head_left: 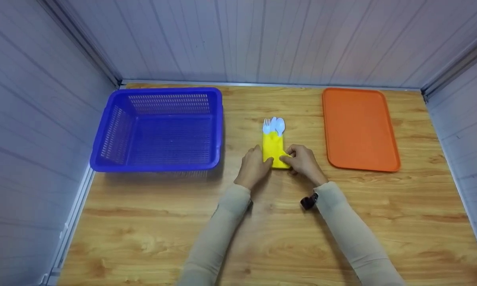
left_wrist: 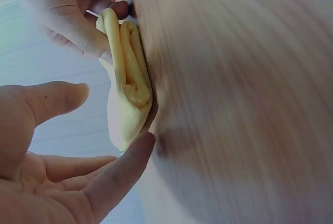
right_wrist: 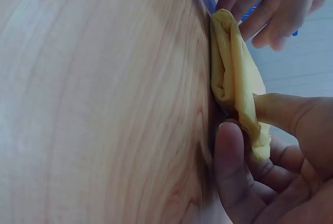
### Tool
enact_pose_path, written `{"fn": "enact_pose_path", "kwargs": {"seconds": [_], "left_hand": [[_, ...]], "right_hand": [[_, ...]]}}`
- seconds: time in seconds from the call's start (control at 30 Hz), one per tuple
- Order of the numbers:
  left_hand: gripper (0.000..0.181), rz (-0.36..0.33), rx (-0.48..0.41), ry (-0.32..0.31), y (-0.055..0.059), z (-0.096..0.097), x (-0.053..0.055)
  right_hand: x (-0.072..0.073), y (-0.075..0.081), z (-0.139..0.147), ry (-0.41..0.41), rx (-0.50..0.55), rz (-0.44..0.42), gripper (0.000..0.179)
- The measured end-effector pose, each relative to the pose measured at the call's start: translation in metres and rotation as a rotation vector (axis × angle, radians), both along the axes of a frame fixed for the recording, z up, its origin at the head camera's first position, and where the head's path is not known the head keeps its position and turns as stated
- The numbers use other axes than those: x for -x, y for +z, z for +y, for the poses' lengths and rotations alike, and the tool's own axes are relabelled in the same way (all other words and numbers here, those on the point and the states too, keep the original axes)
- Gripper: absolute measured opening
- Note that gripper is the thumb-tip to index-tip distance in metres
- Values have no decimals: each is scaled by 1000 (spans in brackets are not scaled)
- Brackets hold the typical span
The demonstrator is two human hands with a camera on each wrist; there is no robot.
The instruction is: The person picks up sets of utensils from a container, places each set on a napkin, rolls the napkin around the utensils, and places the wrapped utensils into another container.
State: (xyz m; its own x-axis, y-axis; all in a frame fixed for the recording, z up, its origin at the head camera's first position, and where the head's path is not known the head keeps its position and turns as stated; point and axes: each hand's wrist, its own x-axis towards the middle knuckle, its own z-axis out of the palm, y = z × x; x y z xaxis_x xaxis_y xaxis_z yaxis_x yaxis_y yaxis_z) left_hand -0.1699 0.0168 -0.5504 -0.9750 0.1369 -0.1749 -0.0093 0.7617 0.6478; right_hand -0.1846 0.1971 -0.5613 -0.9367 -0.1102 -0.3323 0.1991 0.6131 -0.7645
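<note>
A yellow folded napkin [head_left: 273,149] lies on the wooden table, wrapped around a white fork [head_left: 266,126], knife [head_left: 273,124] and spoon [head_left: 280,126] whose heads stick out at its far end. My right hand [head_left: 304,161] pinches a loose flap at the napkin's near right side between thumb [right_wrist: 283,110] and fingers. At the left side rests my left hand [head_left: 254,169]; in the left wrist view its thumb [left_wrist: 65,99] stands apart from the napkin, while a fingertip is right at the lower edge. The napkin's rolled layers show at its near end.
To the left stands a blue plastic basket [head_left: 157,168] with slotted walls. An orange tray [head_left: 361,129] lies flat on the right. Pale panelled walls [head_left: 242,43] enclose the wooden table [head_left: 278,238] at the back and both sides.
</note>
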Motion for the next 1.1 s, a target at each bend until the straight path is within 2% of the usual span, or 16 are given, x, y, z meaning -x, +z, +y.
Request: {"fn": "enact_pose_path", "kwargs": {"seconds": [0.13,0.33,0.6,0.8,1.1], "left_hand": [[37,-29,-36,12,-1,2,5],[33,-94,-47,60,-1,2,13],[27,-171,-163,105,-4,-1,22],[29,-227,-220,131,-3,2,25],[28,-207,-206,127,-6,9,27]], "right_hand": [[0,0,1,7,-14,3,22],[2,2,1,11,-67,-6,22],[3,4,3,6,-72,-53,22],[4,6,6,19,-102,-45,22],[5,3,8,24,-48,-57,23]]}}
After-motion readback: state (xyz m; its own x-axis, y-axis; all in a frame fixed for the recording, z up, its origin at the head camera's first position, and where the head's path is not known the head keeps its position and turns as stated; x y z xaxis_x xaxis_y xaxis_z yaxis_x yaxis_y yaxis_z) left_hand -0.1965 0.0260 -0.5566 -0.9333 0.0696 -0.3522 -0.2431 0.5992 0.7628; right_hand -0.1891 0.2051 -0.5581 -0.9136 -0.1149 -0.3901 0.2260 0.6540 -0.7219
